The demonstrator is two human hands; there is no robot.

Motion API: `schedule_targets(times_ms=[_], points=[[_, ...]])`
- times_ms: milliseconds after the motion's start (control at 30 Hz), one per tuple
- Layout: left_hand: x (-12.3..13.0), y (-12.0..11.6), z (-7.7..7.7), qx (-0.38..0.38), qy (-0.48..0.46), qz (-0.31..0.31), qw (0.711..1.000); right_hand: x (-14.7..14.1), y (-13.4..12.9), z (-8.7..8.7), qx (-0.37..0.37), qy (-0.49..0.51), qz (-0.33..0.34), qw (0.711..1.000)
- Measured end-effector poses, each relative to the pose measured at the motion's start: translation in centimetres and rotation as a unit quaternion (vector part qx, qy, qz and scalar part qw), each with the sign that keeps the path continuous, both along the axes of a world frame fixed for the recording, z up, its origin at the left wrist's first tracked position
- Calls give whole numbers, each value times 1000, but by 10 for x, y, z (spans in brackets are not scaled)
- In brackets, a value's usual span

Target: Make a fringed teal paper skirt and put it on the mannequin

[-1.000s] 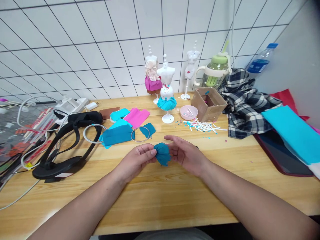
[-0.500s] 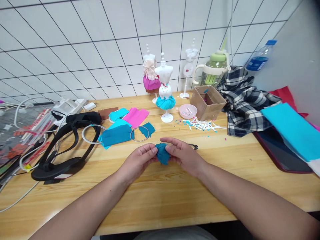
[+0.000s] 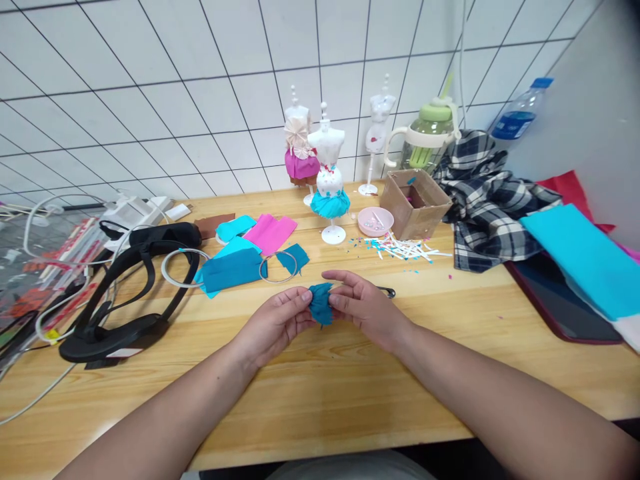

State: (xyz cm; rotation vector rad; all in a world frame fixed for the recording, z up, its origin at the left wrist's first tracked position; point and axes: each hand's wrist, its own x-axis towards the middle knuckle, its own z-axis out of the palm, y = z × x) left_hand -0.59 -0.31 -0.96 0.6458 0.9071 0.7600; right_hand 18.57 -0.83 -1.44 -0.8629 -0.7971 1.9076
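The left hand (image 3: 283,319) grasps the left side of a small dark teal gathered piece of thin paper or cloth (image 3: 321,303), pinching it near its upper edge between the thumb and the fingers behind. The right hand (image 3: 364,308) takes the opposite side of this piece with the thumb and bent fingers, while its index finger is extended above. Thus the piece is in front of the person, between the two hands, and above the light wooden table (image 3: 280,413). Its surface is full of folds.

Just beyond the right hand, the rounded end of a black tool (image 3: 389,293) is visible; the rest is hidden.

Farther to the left lies a flat dark teal rectangular sheet (image 3: 235,270). At its right end there is a thin silvery ring (image 3: 278,283), which overlaps also a small dark teal scrap (image 3: 300,259). A bright pink sheet (image 3: 271,231) lies behind them.

Straight ahead, a small white dress form with a bright blue gathered skirt (image 3: 331,180) stands upright on its round base. To its right are a shallow pale pink dish (image 3: 375,232), narrow white strips (image 3: 410,249) and an open brown cardboard box (image 3: 423,219).
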Motion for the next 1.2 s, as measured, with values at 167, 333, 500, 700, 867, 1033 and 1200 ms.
schedule_targets(times_ms=[167, 333, 500, 700, 867, 1033, 1200], points=[[0, 3, -1, 36, -8, 61, 997, -2, -3, 1, -16, 14, 16, 1000], [2, 2, -1, 46, -8, 68, 997, -6, -4, -3, 51, -69, 5, 996], [2, 0, -1, -17, -4, 12, 1000, -4, -5, -3, 168, -140, -18, 976], [0, 4, 0, -55, -26, 14, 998, -1, -6, 0, 232, -172, -28, 957], [-3, 4, 1, -41, -27, 32, 998, 2, -5, 0, 216, -148, 0, 965], [-2, 3, 1, -25, -30, 28, 999, 0, -6, -1, 215, -163, 8, 963], [0, 4, 6, -71, -46, 48, 995, 1, -4, -1, 241, -203, -15, 949]])
